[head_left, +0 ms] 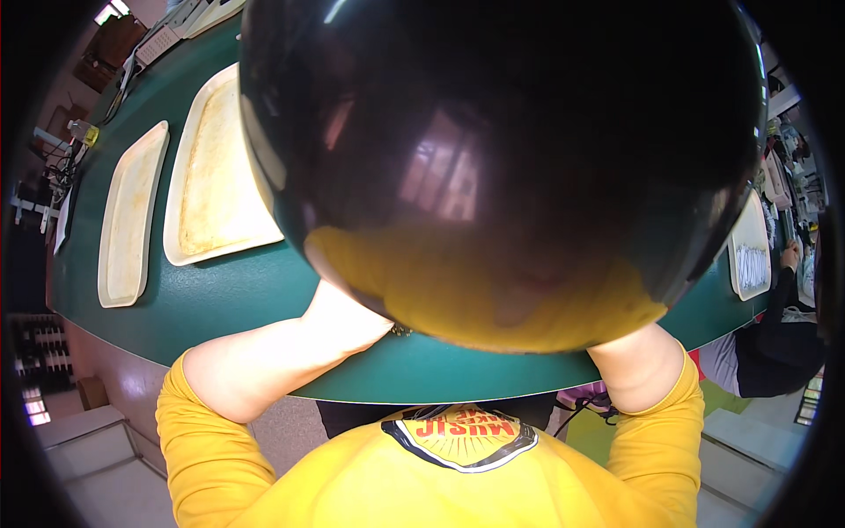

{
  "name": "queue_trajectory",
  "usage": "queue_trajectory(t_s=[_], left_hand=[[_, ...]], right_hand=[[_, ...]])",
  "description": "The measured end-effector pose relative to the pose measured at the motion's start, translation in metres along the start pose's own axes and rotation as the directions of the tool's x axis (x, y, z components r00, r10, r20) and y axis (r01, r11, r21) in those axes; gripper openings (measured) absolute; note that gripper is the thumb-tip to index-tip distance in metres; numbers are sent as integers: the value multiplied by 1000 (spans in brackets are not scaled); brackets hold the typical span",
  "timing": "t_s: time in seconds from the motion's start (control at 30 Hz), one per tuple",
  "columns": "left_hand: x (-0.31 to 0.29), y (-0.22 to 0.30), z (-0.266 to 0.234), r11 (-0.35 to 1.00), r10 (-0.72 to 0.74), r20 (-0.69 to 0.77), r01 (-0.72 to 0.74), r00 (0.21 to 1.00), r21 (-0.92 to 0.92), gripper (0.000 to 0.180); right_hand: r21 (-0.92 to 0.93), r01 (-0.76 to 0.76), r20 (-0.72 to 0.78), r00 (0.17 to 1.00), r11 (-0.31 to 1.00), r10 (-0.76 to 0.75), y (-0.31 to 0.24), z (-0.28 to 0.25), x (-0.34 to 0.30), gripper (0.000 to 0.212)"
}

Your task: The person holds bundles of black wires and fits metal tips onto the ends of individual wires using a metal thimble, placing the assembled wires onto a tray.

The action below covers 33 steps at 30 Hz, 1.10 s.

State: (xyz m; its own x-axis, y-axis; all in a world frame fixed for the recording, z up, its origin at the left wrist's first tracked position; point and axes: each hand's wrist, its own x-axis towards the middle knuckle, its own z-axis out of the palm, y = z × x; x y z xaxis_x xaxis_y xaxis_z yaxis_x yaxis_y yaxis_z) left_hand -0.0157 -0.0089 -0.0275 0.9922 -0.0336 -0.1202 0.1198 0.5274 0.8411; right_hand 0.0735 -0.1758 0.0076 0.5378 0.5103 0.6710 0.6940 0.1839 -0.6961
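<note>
A large, glossy black dome-shaped thing, with window light and my yellow sleeves mirrored in it, fills the upper middle of the view very close up. Both of my hands reach in beneath its lower edge, over the green table. Of my left hand only the wrist end shows; its fingers are hidden behind the dome. My right hand is likewise covered past the wrist. Some small dark and golden bits peep out beside my left wrist. What either hand holds cannot be seen.
Two cream trays, a large one and a narrow one, lie on the left. A tray of thin, shiny pieces is at the right, near another person's hand. A bottle of yellow liquid stands far left.
</note>
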Motion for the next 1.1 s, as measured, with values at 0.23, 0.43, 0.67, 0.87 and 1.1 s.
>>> queue_trajectory(t_s=[0.23,0.43,0.67,0.87,1.1], left_hand=[[-2,1,2,1000,-4,5,4,1000,2,18],[-2,-6,3,992,60,-6,-59,998,115,18],[-3,-7,0,981,101,-18,-97,995,167,19],[-3,-8,1,978,107,-3,-105,994,179,19],[-2,-7,-2,971,115,10,-115,993,210,19]], right_hand=[[166,-218,61,976,962,211,-8,5,2,9],[211,-140,18,990,967,139,4,12,-5,10],[112,-274,-19,960,955,278,-8,10,3,9],[190,-132,-2,991,973,135,-1,9,-4,12],[171,-179,-33,982,969,187,-11,2,1,8]])
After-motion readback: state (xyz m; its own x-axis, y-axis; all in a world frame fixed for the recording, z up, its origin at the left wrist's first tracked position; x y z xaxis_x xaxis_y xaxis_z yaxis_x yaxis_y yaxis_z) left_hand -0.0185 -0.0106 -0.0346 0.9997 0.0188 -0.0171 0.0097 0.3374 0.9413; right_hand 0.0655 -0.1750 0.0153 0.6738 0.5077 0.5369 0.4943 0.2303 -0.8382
